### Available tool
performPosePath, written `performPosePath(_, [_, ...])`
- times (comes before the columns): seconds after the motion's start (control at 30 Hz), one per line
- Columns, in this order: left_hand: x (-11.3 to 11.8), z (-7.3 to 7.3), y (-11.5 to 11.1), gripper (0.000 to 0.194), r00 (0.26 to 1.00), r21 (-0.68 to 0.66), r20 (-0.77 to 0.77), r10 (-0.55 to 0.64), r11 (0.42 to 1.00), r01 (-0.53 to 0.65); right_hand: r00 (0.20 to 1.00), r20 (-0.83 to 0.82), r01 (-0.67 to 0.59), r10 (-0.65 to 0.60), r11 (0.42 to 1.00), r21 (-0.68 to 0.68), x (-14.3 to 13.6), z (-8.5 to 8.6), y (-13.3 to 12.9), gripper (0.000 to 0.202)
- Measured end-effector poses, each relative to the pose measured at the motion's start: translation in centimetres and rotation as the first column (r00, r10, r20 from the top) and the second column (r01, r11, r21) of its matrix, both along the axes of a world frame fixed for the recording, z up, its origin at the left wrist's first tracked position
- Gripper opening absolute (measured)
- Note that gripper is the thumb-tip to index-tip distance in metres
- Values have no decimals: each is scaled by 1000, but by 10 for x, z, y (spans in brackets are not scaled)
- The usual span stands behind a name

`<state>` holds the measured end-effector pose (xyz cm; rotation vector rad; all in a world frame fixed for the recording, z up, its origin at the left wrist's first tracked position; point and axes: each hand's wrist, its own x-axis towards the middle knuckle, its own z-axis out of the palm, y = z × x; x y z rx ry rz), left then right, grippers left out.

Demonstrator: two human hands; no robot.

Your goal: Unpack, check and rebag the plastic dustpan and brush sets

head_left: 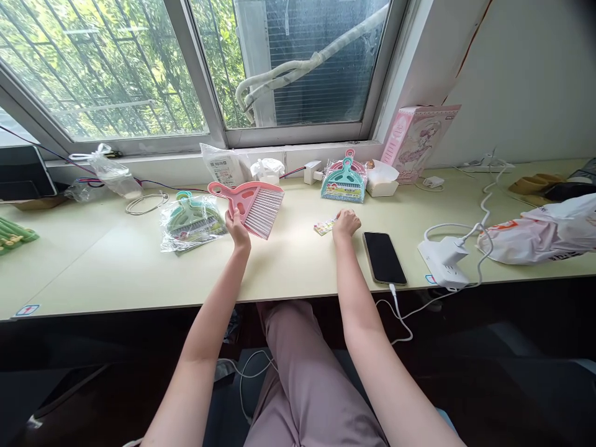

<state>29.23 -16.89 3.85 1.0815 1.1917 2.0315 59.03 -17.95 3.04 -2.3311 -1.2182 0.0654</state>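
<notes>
My left hand (pixel 239 231) grips a pink mini dustpan and brush set (pixel 251 205) by its edge, tilted above the table. Pale bristles of the brush face me. My right hand (pixel 347 223) is closed low over the table, at the end of a small colourful printed card (pixel 324 226); the fingertips are partly hidden. Left of my left hand lies a green dustpan and brush set (pixel 193 217) in clear plastic wrap. Another wrapped set (pixel 345 180), teal with pink behind, stands near the window sill.
A black phone (pixel 384 257) on a charging cable lies right of my right hand. Further right are a white power strip (pixel 444 261) and a plastic bag (pixel 535 233). A tissue pack (pixel 382 178) and a pink box (pixel 416 146) stand at the back. Green sticks (pixel 13 236) lie far left.
</notes>
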Motion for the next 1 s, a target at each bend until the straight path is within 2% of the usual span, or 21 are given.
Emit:
performPosePath(0.07, [1, 2, -1, 43, 999, 8, -48, 16, 1000, -15, 1000, 13, 4, -5, 998, 58, 6, -3, 1, 39])
performPosePath(0.13, [4, 3, -4, 47, 994, 24, -103, 38, 999, -35, 999, 35, -21, 14, 980, 200, 8, -3, 2, 33])
performPosePath(0.2, [7, 5, -8, 49, 982, 46, -179, 66, 997, -58, 992, 59, -128, 114, 912, 390, 1, 0, 2, 33])
performPosePath(0.27, [13, 4, -14, 51, 950, 63, -300, 84, 996, -68, 941, 103, -324, 322, 771, 548, -20, 5, 1, 32])
performPosePath(0.33, [19, 1, -23, 54, 883, 81, -464, 77, 996, -45, 817, 165, -517, 552, 575, 635, -51, 8, -3, 27])
performPosePath(0.4, [26, -4, -32, 56, 773, 126, -631, 67, 992, 17, 695, 207, -609, 689, 411, 678, -88, 8, -8, 24])
performPosePath(0.43, [29, -7, -36, 57, 718, 157, -692, 78, 987, 43, 659, 210, -624, 722, 369, 689, -104, 7, -11, 25])
performPosePath(0.47, [31, -10, -39, 58, 672, 190, -733, 103, 980, 57, 664, 185, -598, 725, 366, 713, -118, 6, -13, 25])
performPosePath(0.57, [32, -15, -42, 61, 586, 252, -795, 159, 964, 80, 706, 68, -494, 705, 421, 760, -138, 5, -17, 20])
performPosePath(0.63, [29, -14, -39, 63, 555, 236, -823, 119, 961, 144, 688, -30, -437, 725, 447, 781, -134, 8, -18, 10])
performPosePath(0.7, [26, -10, -36, 65, 546, 190, -837, 32, 953, 236, 627, -123, -404, 769, 456, 793, -124, 13, -17, 11])
performPosePath(0.8, [22, -4, -34, 72, 594, 142, -801, -76, 940, 312, 549, -214, -375, 808, 467, 801, -112, 22, -17, 15])
performPosePath(0.9, [21, -1, -35, 79, 671, 135, -729, -137, 932, 337, 531, -250, -377, 810, 490, 786, -110, 30, -22, 14])
performPosePath(1.0, [22, 1, -35, 81, 729, 148, -659, -184, 919, 365, 522, -225, -419, 823, 477, 773, -112, 37, -26, 14])
